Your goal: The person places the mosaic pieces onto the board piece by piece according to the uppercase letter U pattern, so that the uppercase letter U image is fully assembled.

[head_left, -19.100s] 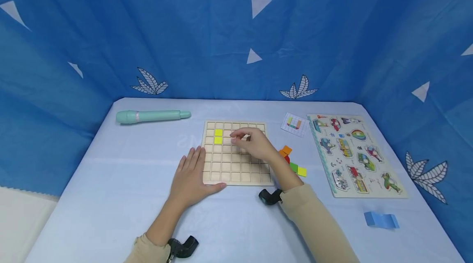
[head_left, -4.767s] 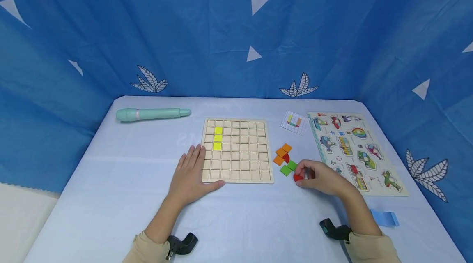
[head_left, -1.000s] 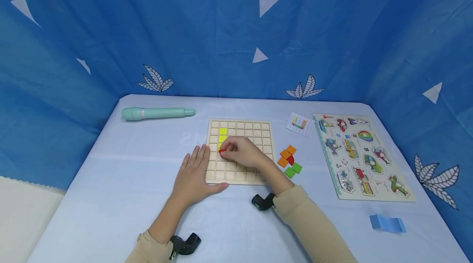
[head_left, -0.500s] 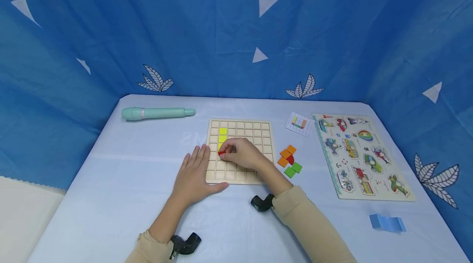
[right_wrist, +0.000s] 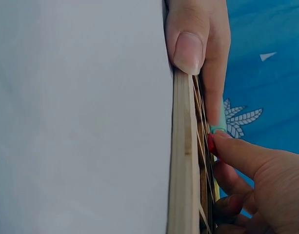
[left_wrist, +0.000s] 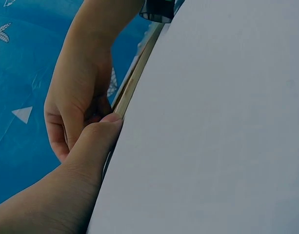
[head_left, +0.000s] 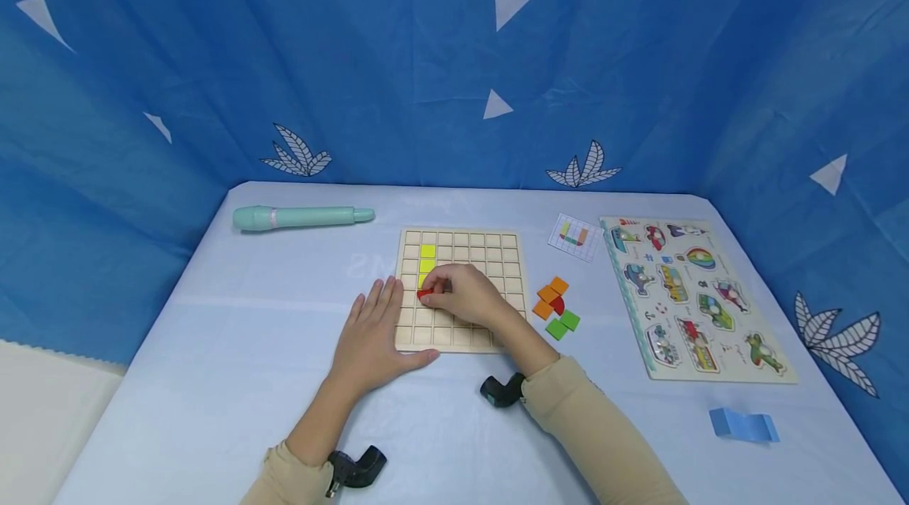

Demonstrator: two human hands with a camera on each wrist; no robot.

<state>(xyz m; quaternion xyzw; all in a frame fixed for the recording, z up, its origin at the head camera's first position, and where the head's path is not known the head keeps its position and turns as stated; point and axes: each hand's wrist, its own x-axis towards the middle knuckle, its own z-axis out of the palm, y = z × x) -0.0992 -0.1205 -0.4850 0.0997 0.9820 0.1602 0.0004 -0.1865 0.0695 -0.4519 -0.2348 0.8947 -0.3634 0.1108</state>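
Observation:
A wooden grid board (head_left: 461,335) lies mid-table, with yellow square tiles (head_left: 428,251) in a column near its left side. Flat beside the board's left edge, my left hand (head_left: 368,335) has its fingers straight and its thumb at the front edge. My right hand (head_left: 469,296) reaches over the board and pinches a small red tile (head_left: 424,293) between thumb and fingers, just below the yellow column. The right wrist view shows this red tile (right_wrist: 211,143) at the thumb tip, close over the grid. Its full shape is hidden by the fingers.
Right of the board lie orange tiles (head_left: 559,286), a red rounded tile (head_left: 558,305) and green tiles (head_left: 570,320). Behind them is a pattern card (head_left: 575,237). A picture puzzle (head_left: 671,331), a blue strip (head_left: 744,425) and a mint-green microphone-shaped object (head_left: 305,218) lie farther out.
A third yellow tile joined the column. My right hand took the red tile from the right-hand pile to the board, then shifted it slightly left. My left hand stayed at the board's edge.

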